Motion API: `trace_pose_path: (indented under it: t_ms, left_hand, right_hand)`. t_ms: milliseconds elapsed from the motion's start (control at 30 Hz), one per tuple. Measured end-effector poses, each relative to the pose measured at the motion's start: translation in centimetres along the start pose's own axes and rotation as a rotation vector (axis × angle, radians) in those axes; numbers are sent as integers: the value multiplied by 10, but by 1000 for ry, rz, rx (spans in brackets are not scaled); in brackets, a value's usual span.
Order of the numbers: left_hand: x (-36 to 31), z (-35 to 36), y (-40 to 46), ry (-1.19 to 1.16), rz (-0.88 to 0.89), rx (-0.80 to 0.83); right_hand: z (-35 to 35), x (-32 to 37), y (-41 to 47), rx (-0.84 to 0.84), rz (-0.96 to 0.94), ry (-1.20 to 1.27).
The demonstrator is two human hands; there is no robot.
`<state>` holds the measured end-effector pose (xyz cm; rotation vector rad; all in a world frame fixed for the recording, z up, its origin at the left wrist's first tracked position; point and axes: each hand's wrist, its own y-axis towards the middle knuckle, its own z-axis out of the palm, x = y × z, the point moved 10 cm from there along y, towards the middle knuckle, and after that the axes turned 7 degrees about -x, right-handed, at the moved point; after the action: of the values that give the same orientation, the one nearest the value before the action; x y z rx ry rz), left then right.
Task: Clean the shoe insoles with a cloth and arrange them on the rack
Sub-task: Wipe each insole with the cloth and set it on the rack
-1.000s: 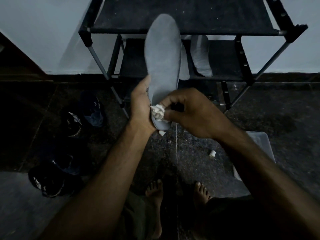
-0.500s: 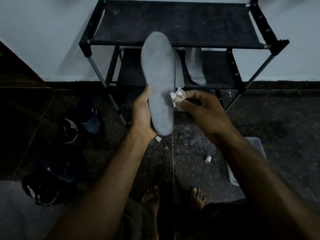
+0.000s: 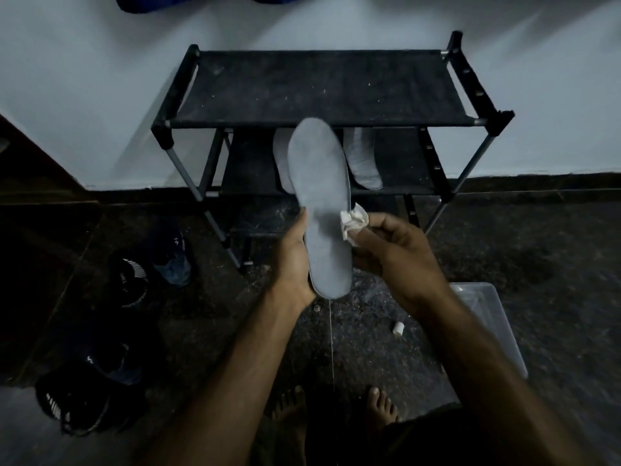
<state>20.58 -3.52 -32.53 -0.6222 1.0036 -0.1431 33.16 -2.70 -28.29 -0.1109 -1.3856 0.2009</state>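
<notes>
My left hand [image 3: 293, 260] grips a grey insole [image 3: 321, 196] by its lower left edge and holds it upright in front of the black rack [image 3: 322, 122]. A crumpled white cloth [image 3: 353, 223] is pinched in my right hand [image 3: 400, 260] and touches the insole's right edge near the middle. Two more grey insoles lie on the rack's second shelf: one [image 3: 363, 159] to the right of the held insole, the other [image 3: 280, 159] mostly hidden behind it.
Dark shoes stand on the floor at the left [image 3: 131, 280] and lower left [image 3: 77, 395]. A clear plastic box [image 3: 487, 317] sits at the right behind my forearm. A small white piece [image 3: 398, 328] lies on the dark floor. The rack stands against a white wall.
The cloth has moved from the insole's heel up to its right edge. The view has tilted up, so the whole rack top now shows.
</notes>
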Motion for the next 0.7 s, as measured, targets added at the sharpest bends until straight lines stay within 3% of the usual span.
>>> trace_pose_path:
  t_ms: [200, 333, 700]
  left_hand:
    - [6, 38, 4, 86, -39, 76]
    - [-15, 71, 22, 126, 48, 111]
    - [-122, 166, 62, 449, 400, 142]
  right_hand:
    - [-30, 11, 3, -71, -10, -26]
    - [-52, 35, 21, -168, -62, -63]
    - [-100, 121, 108, -216, -169, -135]
